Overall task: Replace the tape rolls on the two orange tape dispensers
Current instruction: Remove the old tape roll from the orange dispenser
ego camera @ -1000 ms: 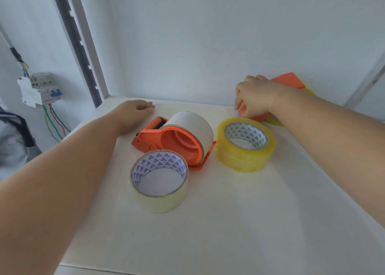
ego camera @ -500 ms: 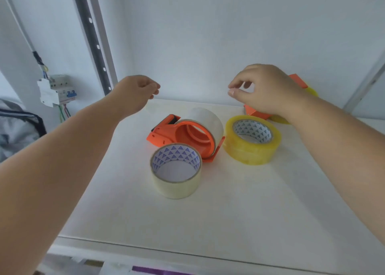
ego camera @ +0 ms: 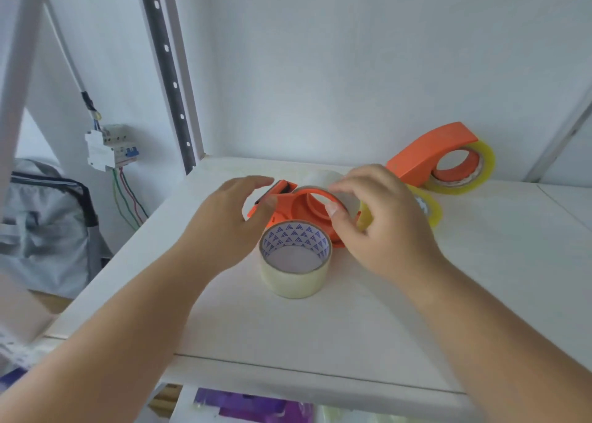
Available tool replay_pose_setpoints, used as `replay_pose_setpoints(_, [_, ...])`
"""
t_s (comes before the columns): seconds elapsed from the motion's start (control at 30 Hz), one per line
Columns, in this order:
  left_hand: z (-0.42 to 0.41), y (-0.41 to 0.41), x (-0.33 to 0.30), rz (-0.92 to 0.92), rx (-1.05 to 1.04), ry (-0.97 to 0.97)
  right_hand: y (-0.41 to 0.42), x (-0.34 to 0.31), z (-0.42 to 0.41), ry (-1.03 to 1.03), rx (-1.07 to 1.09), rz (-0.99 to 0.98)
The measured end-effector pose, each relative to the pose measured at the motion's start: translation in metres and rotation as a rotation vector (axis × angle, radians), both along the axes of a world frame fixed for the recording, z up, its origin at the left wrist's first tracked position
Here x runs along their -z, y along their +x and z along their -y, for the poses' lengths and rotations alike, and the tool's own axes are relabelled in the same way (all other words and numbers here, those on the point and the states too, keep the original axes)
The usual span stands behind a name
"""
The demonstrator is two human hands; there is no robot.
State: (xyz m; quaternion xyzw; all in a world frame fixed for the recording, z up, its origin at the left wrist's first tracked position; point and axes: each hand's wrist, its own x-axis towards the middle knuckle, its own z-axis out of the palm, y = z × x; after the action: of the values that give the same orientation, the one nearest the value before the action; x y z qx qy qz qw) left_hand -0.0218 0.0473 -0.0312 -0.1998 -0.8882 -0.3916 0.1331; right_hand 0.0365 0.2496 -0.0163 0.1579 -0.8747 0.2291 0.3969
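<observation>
An orange tape dispenser (ego camera: 298,203) lies on its side in the middle of the white shelf (ego camera: 368,326), with a pale, nearly used-up roll (ego camera: 323,182) on its hub. My left hand (ego camera: 224,230) grips its handle end, thumb on the orange body. My right hand (ego camera: 384,230) pinches the mounted roll, thumb at the hub rim and fingers over the top. A loose pale tape roll (ego camera: 296,264) stands just in front. A loose yellow roll (ego camera: 431,211) is mostly hidden behind my right hand. A second orange dispenser (ego camera: 429,150) with a yellow roll (ego camera: 483,169) stands at the back right.
The white back wall is close behind the shelf. A perforated metal upright (ego camera: 166,70) stands at the shelf's back-left corner. A circuit breaker with wires (ego camera: 110,148) and a grey bag (ego camera: 45,230) are off to the left. Purple items (ego camera: 256,406) lie below the front edge.
Both hands came down from mid-air and closed on the middle dispenser. My right hand left the back-right dispenser, which now shows fully.
</observation>
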Motion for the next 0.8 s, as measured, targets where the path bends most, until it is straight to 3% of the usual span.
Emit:
replay_pose_setpoints(0.47, [0.002,-0.009,0.023,0.014,0.106,0.044,0.001,0.021,-0.002,0.036,0.112,0.017])
replay_pose_setpoints(0.8, [-0.001,-0.007,0.021,0.051,0.246,-0.022,0.000,0.021,-0.002,-0.007,0.189,0.263])
